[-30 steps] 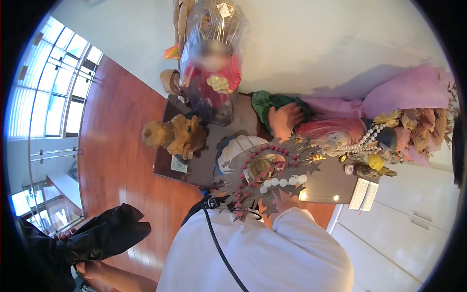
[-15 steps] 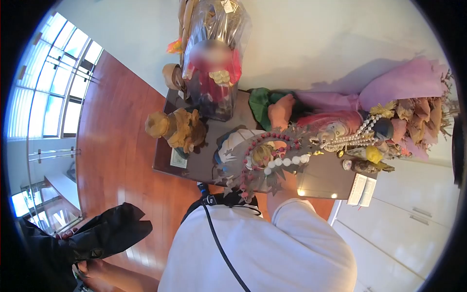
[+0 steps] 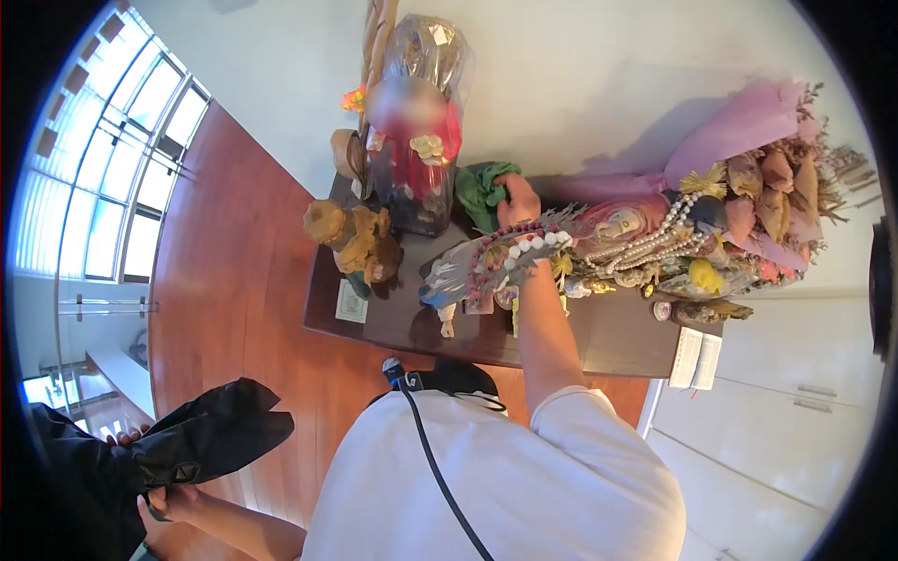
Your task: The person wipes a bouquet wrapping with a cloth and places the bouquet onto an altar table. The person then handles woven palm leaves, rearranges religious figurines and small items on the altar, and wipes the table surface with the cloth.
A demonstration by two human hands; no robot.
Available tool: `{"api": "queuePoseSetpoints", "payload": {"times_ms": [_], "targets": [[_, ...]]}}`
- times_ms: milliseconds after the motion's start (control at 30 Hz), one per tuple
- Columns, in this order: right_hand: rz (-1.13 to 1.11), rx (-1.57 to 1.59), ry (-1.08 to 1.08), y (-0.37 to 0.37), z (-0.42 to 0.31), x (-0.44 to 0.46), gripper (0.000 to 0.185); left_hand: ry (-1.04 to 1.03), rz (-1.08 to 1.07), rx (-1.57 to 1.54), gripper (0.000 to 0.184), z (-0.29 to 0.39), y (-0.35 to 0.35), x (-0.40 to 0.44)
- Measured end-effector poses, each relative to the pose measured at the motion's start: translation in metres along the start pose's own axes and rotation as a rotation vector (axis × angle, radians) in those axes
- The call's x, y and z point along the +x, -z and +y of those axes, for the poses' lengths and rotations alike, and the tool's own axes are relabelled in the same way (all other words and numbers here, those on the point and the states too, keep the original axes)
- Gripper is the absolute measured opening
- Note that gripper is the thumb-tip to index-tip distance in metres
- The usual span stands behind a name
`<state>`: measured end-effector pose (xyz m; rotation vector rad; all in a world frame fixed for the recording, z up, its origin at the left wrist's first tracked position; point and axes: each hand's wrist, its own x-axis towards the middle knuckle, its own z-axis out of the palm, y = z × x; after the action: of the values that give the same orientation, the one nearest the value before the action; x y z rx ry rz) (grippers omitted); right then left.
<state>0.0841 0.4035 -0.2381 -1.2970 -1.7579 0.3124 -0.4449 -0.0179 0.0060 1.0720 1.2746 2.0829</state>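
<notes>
My right hand is closed on a crumpled green cloth at the back of the table. Across my wrist, nearer the camera, shows a statue's silver star-edged halo. Pink beads and white beads lie over it. At lower left my left hand grips a black plastic bag, its open end pointing right. Fingertips show on the bag's far side; I cannot tell whose they are.
A plastic-wrapped figure in red stands by the wall, beside a brown carved figure. Right of my forearm lie a reclining statue, pearl strands and a pink-wrapped dried bouquet. An open booklet overhangs the brown table's edge.
My right hand has moved slightly back and left, and the green cloth is now bunched under its fingers. The halo appears more edge-on. My left hand still holds the bag.
</notes>
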Motion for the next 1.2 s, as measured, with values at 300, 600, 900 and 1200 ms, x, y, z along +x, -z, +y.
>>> {"api": "queuePoseSetpoints", "payload": {"times_ms": [300, 600, 900, 1200], "targets": [[0.002, 0.007, -0.235, 0.049, -0.045, -0.083, 0.049, -0.094, 0.054, -0.088, 0.095, -0.005, 0.039, -0.006], [-0.031, -0.540, -0.204, 0.076, -0.080, -0.114, 0.043, -0.148, 0.063, -0.213, 0.083, -0.029, 0.076, -0.004], [-0.023, -0.351, -0.343, 0.093, -0.100, -0.127, 0.036, -0.093, 0.166, -0.231, 0.077, -0.058, 0.126, -0.018], [-0.163, -0.298, -0.491, 0.098, -0.082, -0.145, 0.029, -0.015, 0.283, -0.131, 0.069, -0.091, 0.196, -0.030]]}}
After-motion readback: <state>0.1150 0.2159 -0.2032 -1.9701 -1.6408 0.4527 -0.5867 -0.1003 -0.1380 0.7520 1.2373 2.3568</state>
